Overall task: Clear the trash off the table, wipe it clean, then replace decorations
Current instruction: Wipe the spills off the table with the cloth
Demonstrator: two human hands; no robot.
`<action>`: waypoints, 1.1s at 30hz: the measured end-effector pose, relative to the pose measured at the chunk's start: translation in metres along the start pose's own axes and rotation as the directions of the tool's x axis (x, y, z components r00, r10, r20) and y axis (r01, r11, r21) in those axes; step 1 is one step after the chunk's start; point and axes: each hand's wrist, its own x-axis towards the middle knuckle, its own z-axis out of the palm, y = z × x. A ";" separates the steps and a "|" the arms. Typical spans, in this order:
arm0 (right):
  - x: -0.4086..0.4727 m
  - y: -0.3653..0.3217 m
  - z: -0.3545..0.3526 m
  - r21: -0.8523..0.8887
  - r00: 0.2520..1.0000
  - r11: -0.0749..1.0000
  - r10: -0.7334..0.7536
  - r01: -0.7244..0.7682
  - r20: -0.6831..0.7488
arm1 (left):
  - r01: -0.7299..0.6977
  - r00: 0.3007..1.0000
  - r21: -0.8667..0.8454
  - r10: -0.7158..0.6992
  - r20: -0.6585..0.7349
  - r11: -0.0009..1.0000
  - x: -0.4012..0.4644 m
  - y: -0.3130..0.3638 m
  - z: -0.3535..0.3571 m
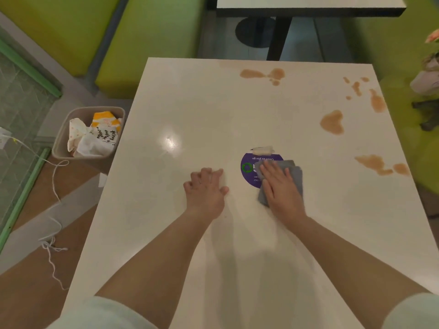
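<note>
The table (213, 110) lies under both my hands. My right hand (279, 186) presses flat, fingers straight, on a grey cloth (294, 172) lying partly over a purple round sticker (248, 173) near the middle. My left hand (206, 189) rests just beside it, fingers relaxed. Brown spills (332, 122) mark the far right side. A bin (61, 138) of crumpled wrappers (95, 136) stands on the floor at the left.

I'm seeing a glossy, smooth white surface (213, 110) glinting under light, a grey cloth (294, 176) looking soft and matt, crumpled paper wrappers (95, 138).
</note>
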 end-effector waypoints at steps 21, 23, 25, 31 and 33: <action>-0.010 -0.056 0.030 -0.167 0.985 0.975 -0.132 0.149 0.113 | -0.073 0.990 -0.095 0.061 -0.128 0.993 0.001 -0.019 0.003; 0.003 -0.045 0.023 -0.172 0.984 0.975 -0.117 0.140 0.135 | -0.081 0.989 -0.128 0.064 -0.133 0.988 0.004 -0.022 0.000; 0.023 -0.036 0.019 -0.180 0.996 0.984 0.024 -0.008 0.086 | -0.096 0.987 -0.191 0.069 -0.145 0.977 0.007 -0.027 -0.004; -0.004 -0.084 0.038 -0.114 0.983 0.983 -0.132 0.146 0.127 | -0.006 0.984 -0.213 -0.033 -0.178 0.977 -0.001 -0.047 0.002; -0.018 -0.084 0.038 -0.110 0.946 0.952 -0.260 0.285 0.194 | -0.028 0.990 -0.182 0.002 -0.139 0.983 -0.007 -0.054 0.009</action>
